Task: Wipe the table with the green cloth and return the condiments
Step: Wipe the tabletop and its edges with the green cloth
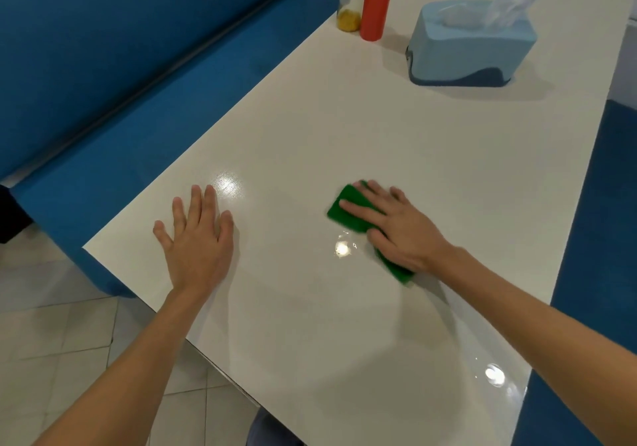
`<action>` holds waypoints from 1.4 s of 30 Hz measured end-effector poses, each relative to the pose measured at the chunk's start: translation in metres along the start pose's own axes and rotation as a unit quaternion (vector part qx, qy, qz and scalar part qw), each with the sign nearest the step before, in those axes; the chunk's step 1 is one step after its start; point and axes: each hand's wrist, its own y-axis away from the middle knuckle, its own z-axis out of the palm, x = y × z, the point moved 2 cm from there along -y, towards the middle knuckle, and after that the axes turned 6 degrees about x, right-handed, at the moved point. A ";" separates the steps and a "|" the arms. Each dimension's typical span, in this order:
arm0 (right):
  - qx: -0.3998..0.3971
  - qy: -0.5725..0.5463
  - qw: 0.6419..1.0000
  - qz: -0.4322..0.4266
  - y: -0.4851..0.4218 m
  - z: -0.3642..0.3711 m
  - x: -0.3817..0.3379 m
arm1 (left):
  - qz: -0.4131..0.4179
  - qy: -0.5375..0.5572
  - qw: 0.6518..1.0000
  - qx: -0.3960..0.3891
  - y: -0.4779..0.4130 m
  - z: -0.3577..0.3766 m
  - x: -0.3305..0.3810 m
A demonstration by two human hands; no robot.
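Observation:
A folded green cloth (pixel 348 216) lies flat on the glossy white table (pixel 344 128), right of centre. My right hand (pixel 396 226) presses on it with straight, spread fingers, covering its middle; green shows at both ends. My left hand (pixel 198 238) rests flat on the bare table near the left edge, fingers straight, holding nothing. At the far left corner stand a red bottle (pixel 376 0) and a metal shaker with yellow contents (pixel 350 0), side by side.
A light blue tissue box (pixel 468 45) with a plastic wrapper sticking out sits at the far right. Blue bench seats (pixel 120 66) run along both long sides of the table. Tiled floor (pixel 51 325) lies below the near left edge.

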 end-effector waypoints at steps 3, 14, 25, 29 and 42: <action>-0.037 0.000 0.998 -0.054 0.012 -0.006 0.012 | 0.000 0.004 1.000 -0.002 0.000 -0.001 -0.001; 0.055 0.012 0.978 0.199 -0.021 0.005 0.000 | -0.004 0.004 1.000 0.001 0.001 -0.001 0.002; -0.025 -0.020 0.999 -0.033 0.023 0.018 -0.057 | -0.005 0.070 0.997 -0.033 0.001 -0.012 -0.003; 0.044 0.004 0.987 0.157 0.003 0.001 -0.010 | -0.018 0.067 0.997 0.032 0.019 -0.026 -0.019; 0.029 -0.034 0.997 0.068 0.002 0.058 -0.170 | -0.035 0.014 0.999 0.017 0.045 -0.012 -0.041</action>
